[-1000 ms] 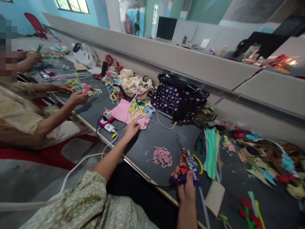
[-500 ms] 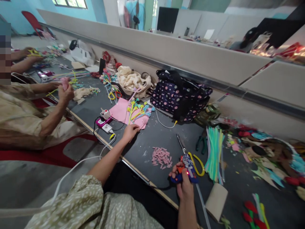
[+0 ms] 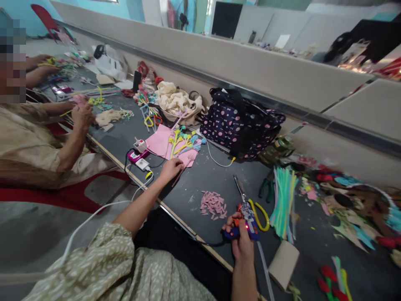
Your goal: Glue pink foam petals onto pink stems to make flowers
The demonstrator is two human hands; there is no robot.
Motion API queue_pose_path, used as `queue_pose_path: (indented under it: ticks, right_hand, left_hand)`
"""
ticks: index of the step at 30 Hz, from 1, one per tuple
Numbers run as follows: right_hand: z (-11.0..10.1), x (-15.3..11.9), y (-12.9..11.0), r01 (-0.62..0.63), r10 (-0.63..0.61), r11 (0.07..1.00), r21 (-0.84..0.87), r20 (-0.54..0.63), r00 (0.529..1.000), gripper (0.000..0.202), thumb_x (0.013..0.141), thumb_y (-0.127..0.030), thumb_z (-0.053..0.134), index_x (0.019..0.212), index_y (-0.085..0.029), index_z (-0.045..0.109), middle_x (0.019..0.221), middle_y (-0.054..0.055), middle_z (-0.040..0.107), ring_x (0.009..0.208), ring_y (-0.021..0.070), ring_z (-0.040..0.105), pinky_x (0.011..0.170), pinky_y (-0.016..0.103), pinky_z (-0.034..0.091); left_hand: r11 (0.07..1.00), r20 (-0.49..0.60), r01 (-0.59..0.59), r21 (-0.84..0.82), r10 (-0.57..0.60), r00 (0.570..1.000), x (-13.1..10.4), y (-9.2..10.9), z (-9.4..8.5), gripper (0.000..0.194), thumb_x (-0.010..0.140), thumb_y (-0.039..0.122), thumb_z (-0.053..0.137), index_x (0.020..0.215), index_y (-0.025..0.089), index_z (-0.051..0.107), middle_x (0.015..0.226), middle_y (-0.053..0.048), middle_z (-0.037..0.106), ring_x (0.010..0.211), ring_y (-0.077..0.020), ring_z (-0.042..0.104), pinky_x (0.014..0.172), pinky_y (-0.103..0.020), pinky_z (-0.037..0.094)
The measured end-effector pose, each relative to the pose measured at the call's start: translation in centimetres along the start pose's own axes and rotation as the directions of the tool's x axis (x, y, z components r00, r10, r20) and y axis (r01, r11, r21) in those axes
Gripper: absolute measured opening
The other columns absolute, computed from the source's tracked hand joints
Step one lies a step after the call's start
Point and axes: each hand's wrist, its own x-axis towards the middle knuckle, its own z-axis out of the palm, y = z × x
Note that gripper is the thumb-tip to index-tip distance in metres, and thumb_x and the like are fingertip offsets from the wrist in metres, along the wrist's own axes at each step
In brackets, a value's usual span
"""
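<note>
My left hand (image 3: pixel 172 169) is closed in a pinch at the near edge of a pink sheet (image 3: pixel 159 140), with a thin pink strip (image 3: pixel 177 179) hanging from its fingertips. Yellow, green and blue fuzzy stems (image 3: pixel 184 142) lie on that sheet. In my right hand (image 3: pixel 240 238) is a blue and orange glue gun (image 3: pixel 250 230) with a small red light, its nozzle side hard to make out. A pile of short pink pieces (image 3: pixel 213 205) sits between my hands. Beside the glue gun are yellow-handled scissors (image 3: pixel 261 215).
Behind the sheet stand a dotted dark bag (image 3: pixel 238 123) and a cream cloth bundle (image 3: pixel 177 102). Green-handled pliers (image 3: pixel 266 188), pastel stems (image 3: pixel 282 200) and a beige block (image 3: pixel 284 264) lie to the right. A pink power adapter (image 3: pixel 138 156) with cables is left. Another person's hands (image 3: pixel 82 115) work further left.
The view has shifted slightly. The thin pink strip now shows below my left hand, which has tilted up a little. My right hand keeps its hold on the glue gun.
</note>
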Motion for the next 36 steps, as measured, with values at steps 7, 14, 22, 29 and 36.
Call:
queue_pose_path:
  ticks: [7, 14, 22, 29, 36]
  right_hand:
    - [-0.3, 0.1, 0.2, -0.001, 0.0, 1.0, 0.024, 0.009, 1.0, 0.029, 0.081, -0.049, 0.066, 0.09, -0.022, 0.059, 0.068, -0.003, 0.059, 0.05, 0.0101, 0.052, 0.059, 0.032, 0.053]
    - [0.0, -0.1, 0.2, 0.006, -0.008, 0.998, 0.063, 0.039, 0.999, 0.026, 0.082, -0.045, 0.066, 0.089, -0.021, 0.06, 0.066, -0.002, 0.06, 0.05, 0.0095, 0.052, 0.057, 0.029, 0.052]
    - [0.0, -0.3, 0.3, 0.005, -0.01, 0.998, 0.064, 0.074, 0.997, 0.025, 0.081, -0.044, 0.067, 0.089, -0.021, 0.06, 0.066, -0.003, 0.06, 0.05, 0.0096, 0.053, 0.057, 0.029, 0.052]
    - [0.0, -0.5, 0.7, 0.017, -0.023, 0.997, 0.078, 0.085, 0.996, 0.023, 0.082, -0.042, 0.068, 0.089, -0.021, 0.06, 0.066, -0.003, 0.06, 0.051, 0.0092, 0.055, 0.058, 0.027, 0.053]
    - [-0.2, -0.5, 0.9, 0.02, -0.028, 0.997, 0.077, 0.104, 0.994, 0.022, 0.082, -0.04, 0.068, 0.088, -0.021, 0.06, 0.066, -0.003, 0.061, 0.051, 0.0084, 0.054, 0.059, 0.027, 0.054]
  left_hand:
    - [0.997, -0.118, 0.046, 0.069, -0.038, 0.992, 1.2, 2.2, -2.2, 0.023, 0.082, 0.029, 0.054, 0.091, 0.018, 0.072, 0.079, -0.005, 0.07, 0.072, -0.0188, 0.059, 0.062, -0.027, 0.036]
    - [0.984, -0.132, 0.008, 0.178, 0.016, 0.991, 1.8, 1.7, -3.1, 0.021, 0.08, 0.025, 0.057, 0.092, 0.02, 0.072, 0.091, -0.007, 0.071, 0.081, -0.0214, 0.061, 0.07, -0.028, 0.04]
    - [0.904, 0.078, -0.087, 0.418, 0.06, 0.995, 0.3, 1.1, -2.4, 0.037, 0.085, 0.022, 0.051, 0.119, 0.022, 0.064, 0.11, -0.009, 0.065, 0.092, -0.0207, 0.062, 0.077, -0.028, 0.044]
    - [0.779, 0.173, -0.126, 0.615, 0.023, 0.985, -1.3, 1.2, -1.7, 0.035, 0.095, 0.038, 0.037, 0.115, 0.024, 0.062, 0.108, -0.01, 0.062, 0.098, -0.023, 0.062, 0.076, -0.029, 0.046]
    - [0.73, 0.125, -0.095, 0.676, 0.014, 0.992, -1.8, 0.4, -2.2, 0.032, 0.093, 0.033, 0.04, 0.111, 0.016, 0.061, 0.109, -0.017, 0.06, 0.105, -0.0283, 0.059, 0.078, -0.034, 0.048]
